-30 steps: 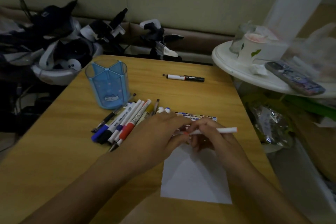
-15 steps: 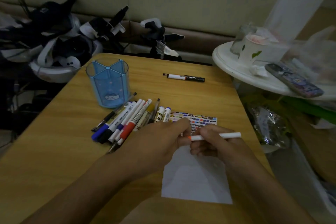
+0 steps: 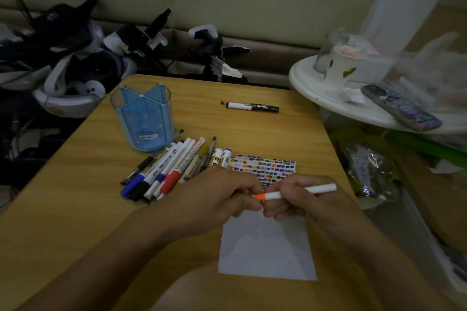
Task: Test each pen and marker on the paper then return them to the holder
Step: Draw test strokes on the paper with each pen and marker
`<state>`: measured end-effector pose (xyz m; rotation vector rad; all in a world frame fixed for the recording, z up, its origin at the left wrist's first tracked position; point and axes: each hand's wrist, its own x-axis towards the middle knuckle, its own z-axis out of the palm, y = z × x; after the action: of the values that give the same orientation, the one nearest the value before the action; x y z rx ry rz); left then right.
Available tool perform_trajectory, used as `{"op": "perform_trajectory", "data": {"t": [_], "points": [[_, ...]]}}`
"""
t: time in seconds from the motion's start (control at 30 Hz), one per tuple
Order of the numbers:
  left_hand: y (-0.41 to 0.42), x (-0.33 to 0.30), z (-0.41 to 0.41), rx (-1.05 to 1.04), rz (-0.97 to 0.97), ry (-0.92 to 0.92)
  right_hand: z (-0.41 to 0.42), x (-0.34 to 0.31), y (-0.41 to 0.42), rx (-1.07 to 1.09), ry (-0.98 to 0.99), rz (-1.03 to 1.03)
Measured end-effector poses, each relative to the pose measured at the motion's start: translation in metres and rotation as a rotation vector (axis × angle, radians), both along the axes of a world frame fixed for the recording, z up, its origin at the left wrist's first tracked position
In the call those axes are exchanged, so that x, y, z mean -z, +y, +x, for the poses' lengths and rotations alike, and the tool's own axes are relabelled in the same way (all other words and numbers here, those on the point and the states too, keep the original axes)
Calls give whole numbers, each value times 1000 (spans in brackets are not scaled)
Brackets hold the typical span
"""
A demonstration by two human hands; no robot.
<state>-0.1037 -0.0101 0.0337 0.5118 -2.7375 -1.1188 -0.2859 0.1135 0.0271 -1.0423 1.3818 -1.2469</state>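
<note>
Both hands meet on one white marker [image 3: 300, 192] with an orange cap, held level just above the top edge of the paper [image 3: 267, 247]. My right hand [image 3: 303, 199] has its fingers curled round the white barrel, thumb on top, with the barrel's far end sticking out to the right. My left hand [image 3: 222, 199] pinches the orange cap end between thumb and fingertips, the other fingers folded under; I cannot tell whether the cap is seated or partly off.

The paper lies flat on the wooden table [image 3: 75, 209], blank where I can see it. Just beyond my hands is a card covered in small colour swatches [image 3: 265, 166], partly hidden by my knuckles. Left of that a loose pile of pens and markers [image 3: 169, 169] lies fanned on the table, touching one another, with caps in blue, black and red. The blue holder [image 3: 144, 116] stands upright just behind the pile, its compartments holding nothing that I can see. One black-and-white marker [image 3: 252, 106] lies alone farther back, well apart from the rest.
</note>
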Motion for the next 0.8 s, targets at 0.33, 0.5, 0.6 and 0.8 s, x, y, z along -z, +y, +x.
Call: {"op": "perform_trajectory", "data": {"t": [0.33, 0.5, 0.6, 0.8], "points": [[-3, -5, 2, 83, 119, -22, -9, 3, 4, -38, 9, -50], [-18, 1, 15, -100, 123, 71, -29, -7, 7, 156, -21, -103], [-17, 7, 17, -143, -3, 77, -30, -4, 5, 263, -1, -66], [-6, 12, 10, -182, -366, -33, -23, 6, 3, 326, 206, -6]]}}
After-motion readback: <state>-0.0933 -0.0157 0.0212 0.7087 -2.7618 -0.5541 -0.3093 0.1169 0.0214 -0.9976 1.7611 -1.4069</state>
